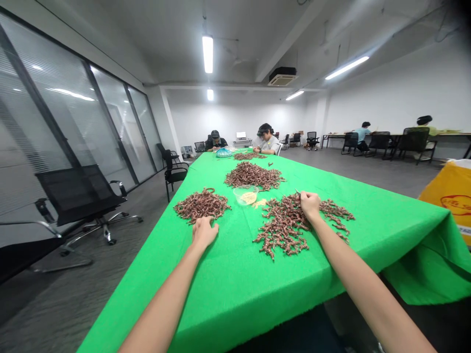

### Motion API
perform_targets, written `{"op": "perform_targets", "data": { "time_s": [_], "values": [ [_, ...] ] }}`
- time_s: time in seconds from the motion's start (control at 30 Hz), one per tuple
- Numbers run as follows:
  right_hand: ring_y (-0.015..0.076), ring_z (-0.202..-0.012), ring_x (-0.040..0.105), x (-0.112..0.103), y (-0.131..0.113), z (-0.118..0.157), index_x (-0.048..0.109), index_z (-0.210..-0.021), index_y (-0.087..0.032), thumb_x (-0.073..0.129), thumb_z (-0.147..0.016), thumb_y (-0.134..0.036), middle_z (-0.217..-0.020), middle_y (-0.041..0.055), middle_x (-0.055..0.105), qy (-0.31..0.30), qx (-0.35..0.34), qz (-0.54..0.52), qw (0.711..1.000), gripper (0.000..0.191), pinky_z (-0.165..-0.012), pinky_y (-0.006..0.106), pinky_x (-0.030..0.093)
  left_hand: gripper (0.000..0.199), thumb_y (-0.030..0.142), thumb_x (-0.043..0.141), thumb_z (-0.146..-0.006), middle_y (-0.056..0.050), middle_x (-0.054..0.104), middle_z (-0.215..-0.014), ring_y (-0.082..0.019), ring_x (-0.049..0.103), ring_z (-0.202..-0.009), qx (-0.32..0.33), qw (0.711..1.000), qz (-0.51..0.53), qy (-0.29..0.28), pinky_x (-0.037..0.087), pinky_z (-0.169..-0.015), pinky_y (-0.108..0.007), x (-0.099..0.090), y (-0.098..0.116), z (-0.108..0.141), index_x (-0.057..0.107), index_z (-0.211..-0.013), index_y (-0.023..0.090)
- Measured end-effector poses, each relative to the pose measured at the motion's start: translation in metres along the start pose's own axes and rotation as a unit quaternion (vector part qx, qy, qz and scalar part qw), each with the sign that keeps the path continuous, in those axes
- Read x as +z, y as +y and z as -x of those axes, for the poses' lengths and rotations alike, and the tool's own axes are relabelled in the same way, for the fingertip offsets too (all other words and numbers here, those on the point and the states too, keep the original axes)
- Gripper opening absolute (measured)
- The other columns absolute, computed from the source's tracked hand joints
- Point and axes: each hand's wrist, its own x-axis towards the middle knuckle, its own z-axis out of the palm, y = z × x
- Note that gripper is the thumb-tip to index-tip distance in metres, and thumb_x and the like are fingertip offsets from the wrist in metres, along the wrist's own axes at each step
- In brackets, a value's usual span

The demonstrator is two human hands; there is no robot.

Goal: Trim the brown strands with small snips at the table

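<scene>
My left hand [204,232] is at the near edge of the left pile of brown, knobbly, twisted pieces [202,202]. Its thumb stands apart from the fingers, and I see nothing held in it. Above the right pile of the same pieces [283,228], my right hand [310,202] is closed round a small, dark, pointed tool [298,191]. Only the tip sticks out, so its exact kind is unclear. Between the piles stands a clear plastic bowl [240,192] with pale yellowish bits in it. More pale bits [260,202] lie on the cloth beside it.
A green cloth [235,284] covers the long table. Farther along lie a larger brown pile [253,175] and a bluish bag [223,153]. Two people sit at the far end. Office chairs [79,196] stand left; a yellow bag [451,193] is at the right.
</scene>
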Motion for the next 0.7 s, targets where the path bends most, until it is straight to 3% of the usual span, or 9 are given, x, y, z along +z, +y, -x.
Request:
{"op": "perform_targets", "data": {
  "time_s": [0.2,0.33,0.43,0.53,0.7],
  "values": [
    [0.0177,-0.056,0.053,-0.004,-0.013,0.012,0.073,-0.064,-0.011,0.041,-0.087,-0.041,-0.062,0.0129,0.069,-0.006,-0.04,0.087,0.995,0.049,-0.056,0.031,0.028,0.044,0.033,0.055,-0.091,-0.013,0.07,-0.126,-0.029,0.057,-0.127,-0.001,1.0,-0.004,-0.006,0.041,-0.108,-0.036,0.0,0.001,0.001,0.068,-0.13,0.017],
    [0.0179,-0.062,0.056,0.001,-0.043,0.024,0.076,-0.077,-0.014,0.043,-0.089,-0.039,-0.074,0.0131,0.073,-0.062,-0.085,0.143,0.984,0.044,-0.059,0.029,0.03,0.045,0.033,0.056,-0.091,-0.015,0.07,-0.126,-0.029,0.057,-0.128,-0.008,1.0,-0.005,-0.012,0.041,-0.108,-0.036,-0.002,0.003,0.003,0.067,-0.131,0.016],
    [0.0206,-0.073,0.065,0.017,-0.082,0.034,0.079,-0.098,-0.018,0.05,-0.086,-0.04,-0.086,0.0136,0.076,-0.14,-0.117,0.171,0.968,0.038,-0.065,0.027,0.037,0.045,0.034,0.057,-0.091,-0.016,0.07,-0.126,-0.029,0.058,-0.128,-0.011,1.0,-0.005,-0.013,0.041,-0.108,-0.035,-0.005,0.004,0.004,0.067,-0.131,0.016],
    [0.0218,-0.085,0.069,0.045,-0.132,0.041,0.078,-0.103,-0.021,0.055,-0.084,-0.043,-0.1,0.0128,0.077,-0.244,-0.148,0.168,0.944,0.038,-0.07,0.026,0.044,0.045,0.033,0.057,-0.091,-0.016,0.07,-0.126,-0.029,0.06,-0.126,-0.012,1.0,-0.003,-0.012,0.042,-0.107,-0.035,-0.006,0.004,0.006,0.068,-0.132,0.016],
    [0.0212,-0.07,0.069,0.094,-0.209,0.046,0.075,-0.093,-0.014,0.058,-0.085,-0.042,-0.073,0.0105,0.074,-0.389,-0.158,0.156,0.894,0.034,-0.067,0.027,0.05,0.044,0.031,0.058,-0.09,-0.014,0.072,-0.124,-0.027,0.06,-0.125,-0.003,1.0,0.001,-0.003,0.041,-0.107,-0.034,-0.007,0.003,0.01,0.069,-0.131,0.017]
  ]
}}
